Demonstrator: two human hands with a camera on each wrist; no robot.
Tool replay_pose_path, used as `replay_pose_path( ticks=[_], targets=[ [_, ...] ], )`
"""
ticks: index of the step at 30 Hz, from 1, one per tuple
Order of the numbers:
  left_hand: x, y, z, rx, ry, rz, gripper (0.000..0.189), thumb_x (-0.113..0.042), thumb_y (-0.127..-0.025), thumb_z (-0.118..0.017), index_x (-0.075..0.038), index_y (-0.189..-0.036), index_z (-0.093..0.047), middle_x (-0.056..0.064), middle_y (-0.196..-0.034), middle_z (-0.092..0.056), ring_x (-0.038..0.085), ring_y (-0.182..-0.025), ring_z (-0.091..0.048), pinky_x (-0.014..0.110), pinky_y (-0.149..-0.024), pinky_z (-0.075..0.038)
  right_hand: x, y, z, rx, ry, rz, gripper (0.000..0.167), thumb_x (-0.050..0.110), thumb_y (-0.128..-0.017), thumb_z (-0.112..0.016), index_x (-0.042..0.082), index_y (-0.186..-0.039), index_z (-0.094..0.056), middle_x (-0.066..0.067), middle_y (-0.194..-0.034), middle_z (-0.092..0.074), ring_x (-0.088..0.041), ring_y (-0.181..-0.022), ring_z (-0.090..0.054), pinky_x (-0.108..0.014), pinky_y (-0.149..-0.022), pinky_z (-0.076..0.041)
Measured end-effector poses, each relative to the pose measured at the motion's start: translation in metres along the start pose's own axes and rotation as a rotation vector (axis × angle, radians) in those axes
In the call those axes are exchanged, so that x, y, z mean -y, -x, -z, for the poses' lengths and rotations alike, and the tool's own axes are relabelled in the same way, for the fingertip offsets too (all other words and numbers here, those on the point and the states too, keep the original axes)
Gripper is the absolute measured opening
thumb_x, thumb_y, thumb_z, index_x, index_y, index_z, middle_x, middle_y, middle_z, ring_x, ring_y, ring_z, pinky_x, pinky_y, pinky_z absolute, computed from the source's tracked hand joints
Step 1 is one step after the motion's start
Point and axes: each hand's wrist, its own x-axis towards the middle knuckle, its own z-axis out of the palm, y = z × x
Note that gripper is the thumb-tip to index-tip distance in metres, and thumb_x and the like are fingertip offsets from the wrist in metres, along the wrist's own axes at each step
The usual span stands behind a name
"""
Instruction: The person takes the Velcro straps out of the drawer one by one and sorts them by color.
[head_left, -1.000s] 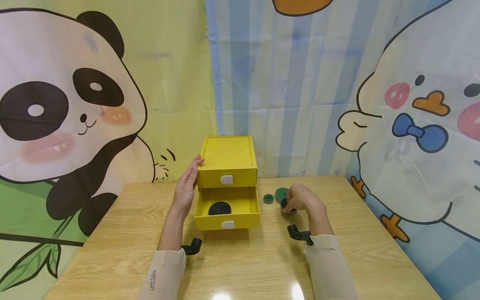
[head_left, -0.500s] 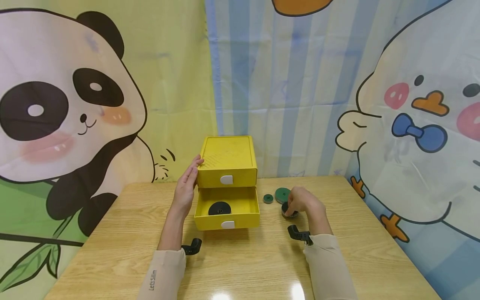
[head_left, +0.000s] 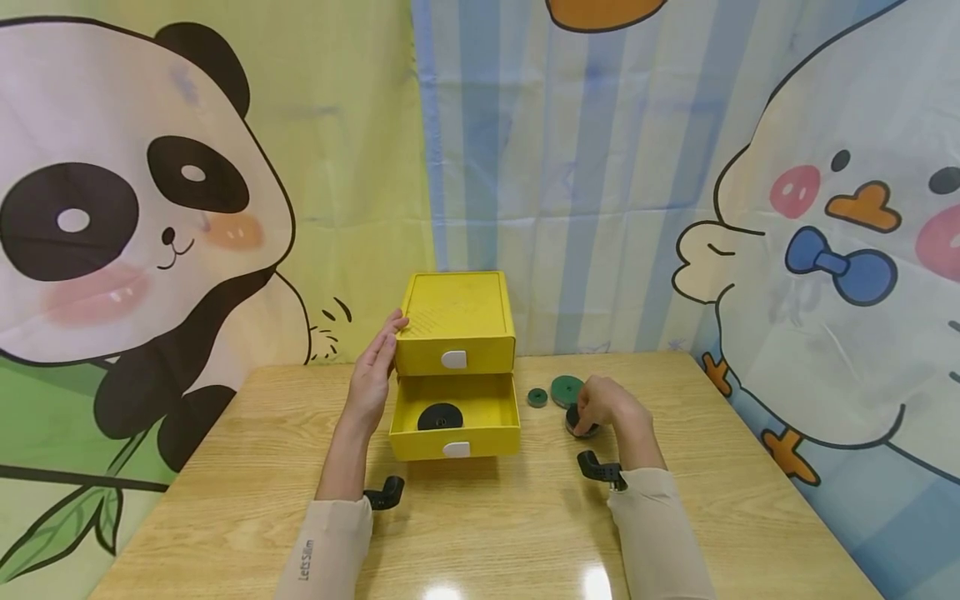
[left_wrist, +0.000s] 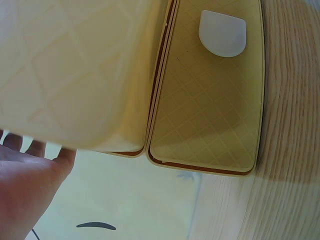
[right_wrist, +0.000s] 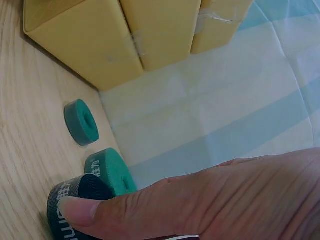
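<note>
My left hand (head_left: 369, 379) rests on the left side of a yellow drawer box (head_left: 457, 304), fingertips at its top edge. The box's lower drawer (head_left: 487, 400) is pulled out and has a black disc-shaped roll (head_left: 439, 416) lying in it. My right hand (head_left: 617, 404) pinches a black roll of tape (right_wrist: 65, 197) with pale lettering on its side; in the right wrist view the thumb presses on it and the other fingers are mostly hidden. Just behind it lies a large green roll of tape (head_left: 565, 390), and a small green roll (head_left: 537, 397) is to its left.
The wooden table (head_left: 480, 525) reaches to patterned curtains (head_left: 525, 167) at the back and sides. The upper drawer (head_left: 453, 358), with a white tab, is pushed in. Black wrist mounts (head_left: 597, 467) stick out from the sleeves.
My right hand and the black roll have shifted slightly toward me and to the right, opening a little more view of the large green roll. The left hand and drawer box stay put.
</note>
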Motion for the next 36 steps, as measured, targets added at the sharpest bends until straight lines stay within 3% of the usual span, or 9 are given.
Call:
replay_pose_path(
  ticks=[5,10,14,20,23,28,31,36],
  targets=[
    [0.001,-0.001,-0.001,-0.001,-0.006,0.005,0.054,-0.046,-0.112,-0.041,-0.014,-0.154,-0.050,-0.012,-0.171,-0.028,0.012,-0.161,-0.017,0.045,-0.133,-0.013,0.006,0.005,0.007,-0.040,0.019,0.059,0.024,0.020,-0.079,-0.092,0.006,-0.081,-0.073,-0.002,-0.076,-0.065,-0.018,-0.068,-0.055,-0.033,-0.061,-0.048],
    [0.000,-0.002,0.000,0.003,-0.003,-0.009,0.053,-0.045,-0.112,-0.041,-0.014,-0.154,-0.050,-0.011,-0.171,-0.029,0.012,-0.161,-0.017,0.045,-0.133,-0.013,0.017,0.009,0.019,-0.111,-0.006,0.146,0.039,0.025,-0.085,-0.088,0.002,-0.113,-0.074,-0.015,-0.113,-0.074,-0.026,-0.092,-0.068,-0.045,-0.080,-0.059],
    [-0.001,-0.002,0.000,0.000,0.001,-0.011,0.053,-0.044,-0.112,-0.041,-0.014,-0.154,-0.050,-0.012,-0.171,-0.029,0.013,-0.161,-0.018,0.046,-0.133,-0.013,0.028,0.014,0.027,-0.157,-0.067,0.242,0.037,0.026,-0.090,-0.083,0.004,-0.119,-0.073,-0.013,-0.111,-0.074,-0.026,-0.096,-0.068,-0.044,-0.082,-0.059],
    [-0.001,0.000,0.000,0.002,0.006,-0.001,0.054,-0.046,-0.111,-0.042,-0.015,-0.154,-0.050,-0.013,-0.171,-0.029,0.012,-0.161,-0.017,0.046,-0.133,-0.013,0.058,0.033,0.033,-0.217,-0.149,0.477,0.035,0.027,-0.095,-0.079,0.009,-0.124,-0.073,-0.007,-0.113,-0.075,-0.022,-0.098,-0.068,-0.045,-0.087,-0.058],
    [0.000,0.001,0.000,0.001,0.008,0.009,0.054,-0.047,-0.111,-0.042,-0.015,-0.154,-0.050,-0.013,-0.171,-0.029,0.012,-0.161,-0.017,0.046,-0.133,-0.013,0.078,0.041,0.031,-0.231,-0.196,0.572,0.034,0.025,-0.095,-0.078,0.010,-0.125,-0.074,-0.006,-0.119,-0.076,-0.023,-0.104,-0.070,-0.047,-0.091,-0.058],
    [0.001,0.002,0.001,-0.001,0.006,0.012,0.054,-0.047,-0.111,-0.043,-0.016,-0.154,-0.050,-0.013,-0.170,-0.030,0.011,-0.161,-0.017,0.046,-0.133,-0.013,0.107,0.048,0.021,-0.230,-0.280,0.729,0.026,0.018,-0.095,-0.079,0.011,-0.119,-0.076,-0.007,-0.114,-0.078,-0.023,-0.106,-0.072,-0.042,-0.092,-0.060],
    [0.001,0.002,0.001,-0.003,0.007,0.005,0.054,-0.047,-0.111,-0.043,-0.015,-0.154,-0.051,-0.013,-0.170,-0.030,0.012,-0.161,-0.018,0.046,-0.133,-0.014,0.118,0.047,0.015,-0.189,-0.302,0.787,0.025,0.015,-0.094,-0.079,0.009,-0.117,-0.076,-0.011,-0.112,-0.078,-0.023,-0.105,-0.072,-0.046,-0.094,-0.060],
    [-0.001,0.000,0.000,-0.002,0.010,-0.002,0.054,-0.047,-0.111,-0.043,-0.015,-0.153,-0.051,-0.013,-0.170,-0.030,0.012,-0.161,-0.018,0.046,-0.133,-0.014,0.125,0.046,0.010,-0.149,-0.280,0.791,0.027,0.015,-0.093,-0.080,0.009,-0.119,-0.075,-0.011,-0.113,-0.078,-0.024,-0.107,-0.072,-0.054,-0.094,-0.058]
  ],
)
